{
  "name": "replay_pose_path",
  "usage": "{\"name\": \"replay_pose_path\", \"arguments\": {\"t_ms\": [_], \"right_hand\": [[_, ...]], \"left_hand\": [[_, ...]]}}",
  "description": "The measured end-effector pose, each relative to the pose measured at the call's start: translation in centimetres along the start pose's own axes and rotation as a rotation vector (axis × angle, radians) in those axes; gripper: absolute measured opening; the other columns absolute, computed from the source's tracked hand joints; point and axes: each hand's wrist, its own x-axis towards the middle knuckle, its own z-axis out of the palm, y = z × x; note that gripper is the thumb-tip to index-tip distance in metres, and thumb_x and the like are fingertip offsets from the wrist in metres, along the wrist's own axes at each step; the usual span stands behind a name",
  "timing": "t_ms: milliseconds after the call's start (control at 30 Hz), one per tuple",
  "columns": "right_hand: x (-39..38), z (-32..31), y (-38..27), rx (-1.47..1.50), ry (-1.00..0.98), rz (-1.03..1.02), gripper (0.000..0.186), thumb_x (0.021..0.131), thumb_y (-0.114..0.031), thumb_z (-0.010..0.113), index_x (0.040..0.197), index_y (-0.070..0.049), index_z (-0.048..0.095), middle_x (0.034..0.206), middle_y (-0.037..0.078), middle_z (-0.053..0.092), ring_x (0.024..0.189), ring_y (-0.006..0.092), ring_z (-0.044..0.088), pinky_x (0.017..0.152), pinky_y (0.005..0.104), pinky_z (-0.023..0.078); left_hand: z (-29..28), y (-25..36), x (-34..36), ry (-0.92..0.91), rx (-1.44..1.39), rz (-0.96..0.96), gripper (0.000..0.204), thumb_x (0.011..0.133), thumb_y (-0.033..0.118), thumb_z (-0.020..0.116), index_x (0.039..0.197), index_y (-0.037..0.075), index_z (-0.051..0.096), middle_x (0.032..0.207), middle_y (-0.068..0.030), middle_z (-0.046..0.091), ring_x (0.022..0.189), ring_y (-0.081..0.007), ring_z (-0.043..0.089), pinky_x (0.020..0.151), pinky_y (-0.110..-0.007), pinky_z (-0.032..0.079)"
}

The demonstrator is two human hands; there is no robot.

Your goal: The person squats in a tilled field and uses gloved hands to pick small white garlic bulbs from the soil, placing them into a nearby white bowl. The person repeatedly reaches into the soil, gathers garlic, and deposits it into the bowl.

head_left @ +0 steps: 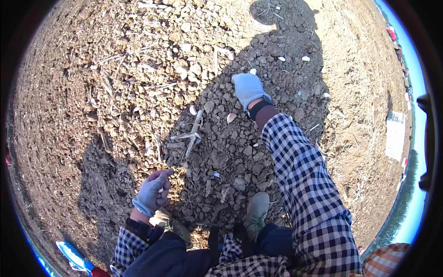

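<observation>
Though near 1 clove [253,71], right hand [247,87] with room; shadow edge [229,66] leftward

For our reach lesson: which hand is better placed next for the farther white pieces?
Likely the right hand: it reaches forward beside a white piece; the left hand is near a boot.

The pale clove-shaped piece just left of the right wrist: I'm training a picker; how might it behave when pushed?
The pale piece is probably light, being much smaller than the right hand. Its curved side may let it rock, but lumpy soil would likely stop rolling.
</observation>
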Motion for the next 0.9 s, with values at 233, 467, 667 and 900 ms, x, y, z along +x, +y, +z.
{"name": "replay_pose_path", "arguments": {"t_ms": [233, 467, 667, 900], "right_hand": [[-2.1, -2.7, 1.7, 0.430, 0.065, 0.067, 0.019, 0.092, -0.020, 0.062, 0.102, -0.012, 0.076, 0.104, 0.012, 0.072, 0.097, 0.0315, 0.069, 0.088, 0.0429, 0.053], [-2.0, -3.4, 5.0, 0.399, 0.150, 0.277, 0.024, 0.093, -0.022, 0.062, 0.112, -0.008, 0.067, 0.101, 0.017, 0.069, 0.098, 0.0358, 0.066, 0.087, 0.0445, 0.052], [-0.3, -0.7, 6.2, 0.459, 0.203, 0.280, 0.023, 0.092, -0.023, 0.062, 0.107, -0.006, 0.068, 0.104, 0.018, 0.070, 0.099, 0.0369, 0.066, 0.087, 0.0464, 0.052], [5.1, -2.3, 7.0, 1.081, 0.109, 0.368, 0.032, 0.102, -0.018, 0.057, 0.124, 0.003, 0.063, 0.107, 0.008, 0.073, 0.092, 0.0144, 0.065, 0.082, 0.0289, 0.051]], "left_hand": [[-0.6, 0.5, -1.5, -0.020, 0.008, 0.088, 0.034, 0.104, 0.028, 0.057, 0.127, 0.002, 0.059, 0.074, 0.0010, 0.057, 0.048, -0.0039, 0.045, 0.038, -0.017, 0.030], [-0.8, 0.4, -1.6, 0.044, -0.030, 0.017, 0.035, 0.103, 0.028, 0.059, 0.127, 0.002, 0.059, 0.075, 0.0020, 0.058, 0.050, -0.0031, 0.047, 0.038, -0.017, 0.031], [-0.9, 0.4, -1.3, 0.034, -0.002, 0.040, 0.036, 0.102, 0.030, 0.060, 0.125, 0.002, 0.060, 0.075, 0.0011, 0.058, 0.049, -0.0038, 0.046, 0.039, -0.017, 0.031], [-1.4, 1.3, -1.1, 0.103, -0.019, -0.015, 0.035, 0.103, 0.029, 0.058, 0.125, 0.002, 0.059, 0.073, -0.0006, 0.057, 0.048, -0.0052, 0.045, 0.038, -0.019, 0.031]]}}
